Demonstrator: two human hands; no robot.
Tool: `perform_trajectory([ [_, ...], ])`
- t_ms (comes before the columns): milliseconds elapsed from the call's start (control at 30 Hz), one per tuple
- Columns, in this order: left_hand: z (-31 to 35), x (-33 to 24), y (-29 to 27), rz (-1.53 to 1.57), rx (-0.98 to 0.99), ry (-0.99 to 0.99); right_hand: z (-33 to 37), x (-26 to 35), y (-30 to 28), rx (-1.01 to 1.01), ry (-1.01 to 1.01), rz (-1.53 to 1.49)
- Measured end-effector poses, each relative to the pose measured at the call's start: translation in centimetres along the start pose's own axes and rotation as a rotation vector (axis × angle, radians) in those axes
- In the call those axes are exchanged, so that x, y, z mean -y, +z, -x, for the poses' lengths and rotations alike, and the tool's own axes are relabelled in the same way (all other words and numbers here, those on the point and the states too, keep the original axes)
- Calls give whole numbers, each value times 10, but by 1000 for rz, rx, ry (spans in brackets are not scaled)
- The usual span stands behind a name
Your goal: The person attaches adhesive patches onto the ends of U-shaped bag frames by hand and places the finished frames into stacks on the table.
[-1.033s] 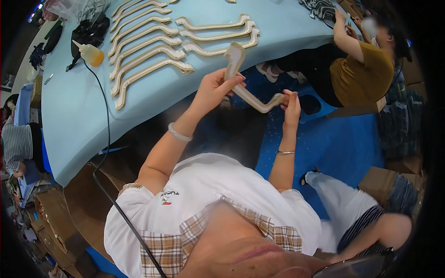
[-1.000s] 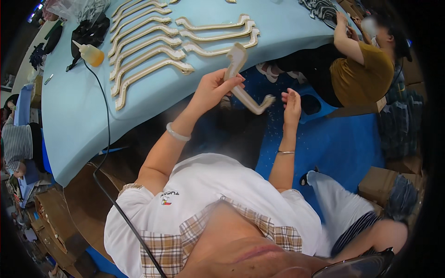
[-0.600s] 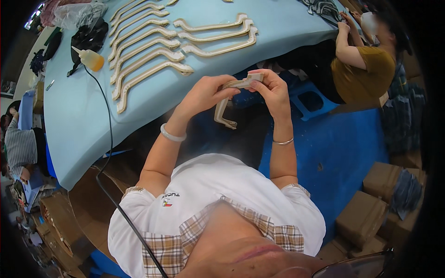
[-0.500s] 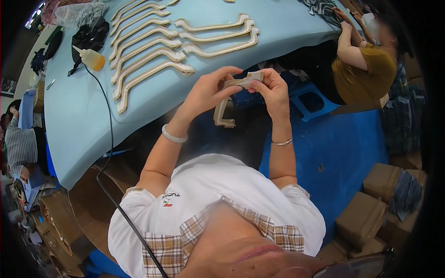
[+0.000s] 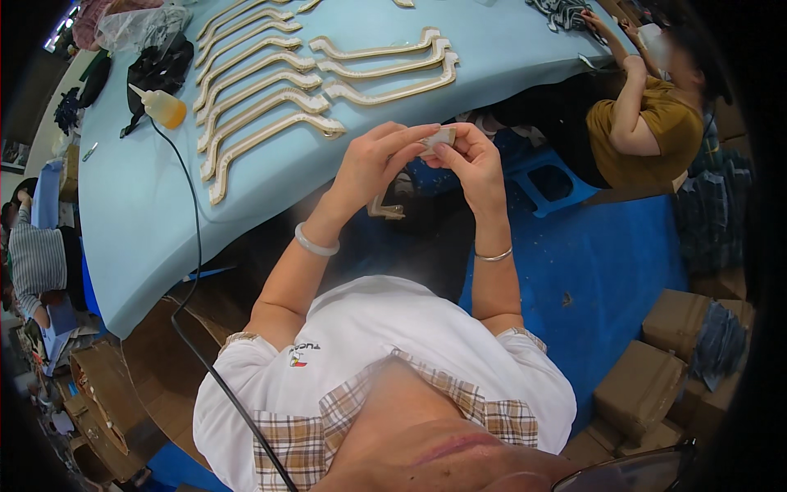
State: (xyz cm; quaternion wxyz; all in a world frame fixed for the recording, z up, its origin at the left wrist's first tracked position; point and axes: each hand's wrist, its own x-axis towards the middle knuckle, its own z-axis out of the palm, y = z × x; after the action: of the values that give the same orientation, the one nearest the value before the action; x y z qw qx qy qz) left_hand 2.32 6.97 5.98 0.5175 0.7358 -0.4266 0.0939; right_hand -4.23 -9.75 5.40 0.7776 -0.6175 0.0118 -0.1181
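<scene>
Just off the table's front edge, both my hands hold a narrow tan-and-white bent strip (image 5: 439,139), seemingly of fabric. My left hand (image 5: 370,160) has its fingers closed around one stretch of it. Thumb and fingers of my right hand (image 5: 477,162) pinch its folded upper part. The strip's other end hangs below my left hand; its middle is hidden behind the fingers. On the table lie similar strips, several in a left row (image 5: 261,137) and three in a right group (image 5: 385,96).
The table's light blue cover (image 5: 135,221) carries a bottle of amber liquid (image 5: 167,110) and a black bag (image 5: 164,70). A black cable (image 5: 199,234) hangs across my left side. To the right are a co-worker (image 5: 643,119), a blue stool (image 5: 564,197) and cardboard boxes (image 5: 639,389).
My hands have drawn closer together on the strip, covering more of it. Its hanging end has swung slightly left and up. The co-worker's arm on the right has moved.
</scene>
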Motion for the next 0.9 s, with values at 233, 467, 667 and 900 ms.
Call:
perform_trajectory([
  [233,0,1,-1,37,3,-13,-1,1,1,5,16,-1],
  [467,0,2,0,199,40,-120,-5,1,-1,28,28,0],
  [667,1,6,-4,76,67,-43,-7,0,-8,75,96,-155],
  [900,0,6,-3,114,56,-53,-5,0,-4,34,26,22],
])
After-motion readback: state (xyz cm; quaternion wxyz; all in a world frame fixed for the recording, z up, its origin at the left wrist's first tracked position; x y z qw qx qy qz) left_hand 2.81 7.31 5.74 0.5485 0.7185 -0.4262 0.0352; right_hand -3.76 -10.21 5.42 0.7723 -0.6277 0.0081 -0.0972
